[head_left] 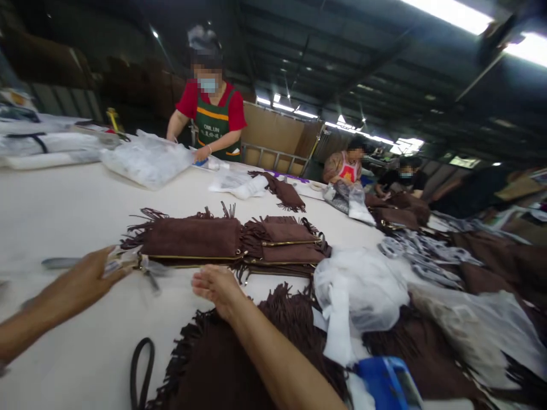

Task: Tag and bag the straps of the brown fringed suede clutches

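Note:
My left hand (96, 273) is closed on a small whitish plastic-wrapped piece (141, 262) with a metal fitting, partly blurred, at the left end of a brown fringed zip pouch (192, 236). My right hand (217, 287) is stretched out just below that pouch, fingers apart from anything held. More brown fringed pouches with gold zips (290, 242) lie to its right. Beneath my right forearm spreads a large dark brown fringed bag (217, 364), its wrist loop (142, 373) toward the left.
A bunched white plastic bag (363, 290) and a blue object (387, 381) are at the right. Grey strap-like coils (427, 256) and brown goods lie beyond. Across the white table (77, 205) a co-worker in a green apron (213, 128) handles things beside a filled clear bag (147, 159).

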Demonstrator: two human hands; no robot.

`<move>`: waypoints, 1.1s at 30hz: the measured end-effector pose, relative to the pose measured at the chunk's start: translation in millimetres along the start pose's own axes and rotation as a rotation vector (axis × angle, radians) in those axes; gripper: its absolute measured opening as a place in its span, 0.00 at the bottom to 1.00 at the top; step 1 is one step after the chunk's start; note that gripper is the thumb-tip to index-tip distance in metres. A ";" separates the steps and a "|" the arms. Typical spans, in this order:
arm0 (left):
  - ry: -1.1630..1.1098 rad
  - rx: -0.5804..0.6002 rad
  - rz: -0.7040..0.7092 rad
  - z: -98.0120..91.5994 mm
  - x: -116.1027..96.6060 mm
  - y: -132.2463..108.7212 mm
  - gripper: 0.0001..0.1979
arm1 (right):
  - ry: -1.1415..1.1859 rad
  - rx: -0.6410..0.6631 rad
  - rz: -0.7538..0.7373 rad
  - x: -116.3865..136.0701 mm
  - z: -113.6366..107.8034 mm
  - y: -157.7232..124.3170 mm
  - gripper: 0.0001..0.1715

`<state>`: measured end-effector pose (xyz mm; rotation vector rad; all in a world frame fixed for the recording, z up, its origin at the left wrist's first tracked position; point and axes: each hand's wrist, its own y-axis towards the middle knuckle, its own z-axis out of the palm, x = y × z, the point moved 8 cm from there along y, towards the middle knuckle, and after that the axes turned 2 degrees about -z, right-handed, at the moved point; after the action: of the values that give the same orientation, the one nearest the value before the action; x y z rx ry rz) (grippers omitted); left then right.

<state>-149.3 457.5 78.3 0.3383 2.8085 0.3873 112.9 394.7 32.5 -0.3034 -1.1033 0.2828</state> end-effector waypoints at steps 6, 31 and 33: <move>0.006 0.091 0.192 51.5 -109.1 -100.7 0.28 | -0.837 0.015 -0.298 -2.5 -71.4 -137.7 0.14; -0.392 0.197 0.067 -3.2 -200.9 -257.3 0.26 | -1.777 0.038 -0.858 -63.9 -58.1 -270.6 0.35; -0.296 0.169 0.017 -5.8 -204.5 -269.7 0.32 | -1.792 0.042 -0.885 -60.0 -56.1 -267.6 0.29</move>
<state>-11.8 149.1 54.5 0.4184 2.5528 0.0918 157.6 119.7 60.3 0.6814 -2.8196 -0.3538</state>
